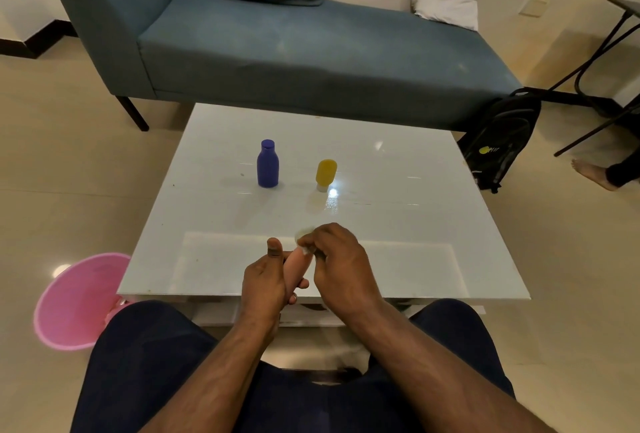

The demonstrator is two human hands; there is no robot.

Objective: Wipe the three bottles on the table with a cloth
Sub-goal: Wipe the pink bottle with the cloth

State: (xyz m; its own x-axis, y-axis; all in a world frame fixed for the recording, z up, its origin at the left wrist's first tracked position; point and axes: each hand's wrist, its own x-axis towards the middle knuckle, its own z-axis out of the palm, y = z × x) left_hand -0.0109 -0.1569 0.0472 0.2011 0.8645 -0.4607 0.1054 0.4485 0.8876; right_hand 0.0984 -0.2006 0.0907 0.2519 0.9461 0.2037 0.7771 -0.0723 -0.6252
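The left hand (266, 280) grips a small peach-coloured bottle (297, 268), fingers curled round its lower part and thumb raised, holding it over the near edge of the table (398, 225). The right hand (337, 261) pinches a small whitish cloth (304, 232) against the bottle's upper end, apparently rubbing it. Farther out on the table stand the other two bottles, well apart from the hands: a blue bottle (267, 164) to the left and a yellow bottle (326, 174) to its right, resting cap-down. Judging by this, the wiping is on one of three bottles; whether the blue and yellow ones are already cleaned cannot be told.
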